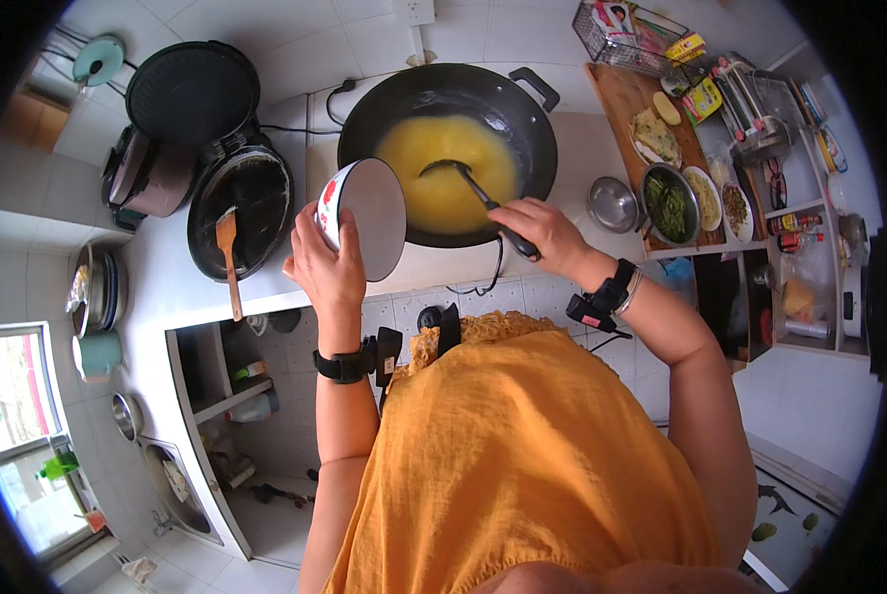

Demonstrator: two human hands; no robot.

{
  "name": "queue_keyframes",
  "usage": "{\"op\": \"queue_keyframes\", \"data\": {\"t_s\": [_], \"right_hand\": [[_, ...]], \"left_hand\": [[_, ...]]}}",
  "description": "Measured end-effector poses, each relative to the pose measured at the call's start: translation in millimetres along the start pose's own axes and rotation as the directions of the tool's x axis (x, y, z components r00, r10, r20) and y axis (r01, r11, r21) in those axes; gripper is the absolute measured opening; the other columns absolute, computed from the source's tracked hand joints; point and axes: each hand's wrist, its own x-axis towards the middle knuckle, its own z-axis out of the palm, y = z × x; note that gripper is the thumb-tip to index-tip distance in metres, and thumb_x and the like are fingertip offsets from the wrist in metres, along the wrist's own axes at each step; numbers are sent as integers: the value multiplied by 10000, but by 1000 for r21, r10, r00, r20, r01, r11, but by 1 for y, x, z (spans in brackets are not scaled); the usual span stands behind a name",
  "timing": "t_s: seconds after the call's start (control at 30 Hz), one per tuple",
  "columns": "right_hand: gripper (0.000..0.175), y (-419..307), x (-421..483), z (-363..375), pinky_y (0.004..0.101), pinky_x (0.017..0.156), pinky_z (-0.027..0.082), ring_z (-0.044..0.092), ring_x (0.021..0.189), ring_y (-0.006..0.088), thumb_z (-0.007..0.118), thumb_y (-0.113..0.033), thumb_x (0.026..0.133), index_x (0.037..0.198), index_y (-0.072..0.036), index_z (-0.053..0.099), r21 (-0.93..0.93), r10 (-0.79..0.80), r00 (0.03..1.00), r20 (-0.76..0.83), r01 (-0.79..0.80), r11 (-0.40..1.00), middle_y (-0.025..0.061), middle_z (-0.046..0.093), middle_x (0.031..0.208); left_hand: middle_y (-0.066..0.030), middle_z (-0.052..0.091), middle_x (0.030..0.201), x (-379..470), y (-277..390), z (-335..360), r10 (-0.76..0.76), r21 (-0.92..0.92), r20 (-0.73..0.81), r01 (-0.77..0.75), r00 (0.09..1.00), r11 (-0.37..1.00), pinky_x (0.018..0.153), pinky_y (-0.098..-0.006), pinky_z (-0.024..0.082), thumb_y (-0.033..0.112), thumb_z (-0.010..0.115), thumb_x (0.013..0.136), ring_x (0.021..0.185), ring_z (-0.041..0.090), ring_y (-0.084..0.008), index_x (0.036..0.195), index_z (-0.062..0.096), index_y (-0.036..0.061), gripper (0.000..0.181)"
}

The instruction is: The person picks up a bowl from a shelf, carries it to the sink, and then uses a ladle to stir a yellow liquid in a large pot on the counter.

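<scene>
A dark wok (536, 152) with a yellow liquid (458, 141) stands before me at the top centre. My right hand (544, 234) grips the black handle of a ladle (473, 182), whose dark head rests in the liquid. In my left hand (332, 260) is a white bowl (373, 219) with red flowers outside, held by its wall and tilted onto its side at the wok's near left edge. The inside of the bowl that shows is white, with no food visible on it.
To the left lies an open electric griddle (247, 200) with a wooden spatula (228, 249) across its rim. At right are a small metal bowl (613, 204), a bowl of green vegetables (668, 208), plates of food and a wooden board (614, 89). A sink (184, 490) is at lower left.
</scene>
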Motion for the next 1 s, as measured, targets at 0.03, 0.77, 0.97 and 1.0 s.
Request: {"op": "queue_keyframes", "data": {"t_s": [0.03, 0.77, 0.97, 1.0], "right_hand": [[429, -6, -3, -3, 420, 813, 504, 611, 917, 348, 657, 21, 705, 1127, -23, 598, 28, -7, 1000, 31, 6, 1000, 148, 631, 988], [407, 39, 8, -46, 393, 836, 499, 578, 985, 318, 614, 6, 747, 1149, -56, 597, -263, 67, 989, 132, -31, 964, 109, 597, 1008], [459, 59, 65, -1, 405, 844, 499, 584, 1000, 338, 666, 30, 711, 1158, -50, 599, -208, 57, 987, -148, -87, 974, 118, 611, 1032], [459, 58, 75, 9, 405, 844, 499, 584, 1000, 338, 666, 30, 711, 1158, -50, 599, -205, 54, 987, -154, -85, 975, 118, 611, 1032]], "left_hand": [[-142, 631, 1097, 0, 0, 3, 5, 2, 4, -5, 1000, 1000, 915, -437, 289, 394, 563, 913, 1035, 586, -292, 1184, 561, 98, 402], [-142, 636, 1104, 4, 1, 2, 24, 3, 3, -24, 1000, 1000, 912, -415, 295, 384, 576, 901, 1034, 586, -285, 1194, 563, 88, 416], [-135, 635, 1094, 5, -5, 3, 27, -7, -13, -27, 1000, 1000, 906, -416, 295, 384, 573, 904, 1030, 581, -281, 1200, 557, 89, 418], [-135, 635, 1094, 4, -6, 0, 31, -2, -17, -31, 999, 1000, 906, -416, 295, 384, 573, 904, 1030, 581, -281, 1200, 557, 89, 418]]}}
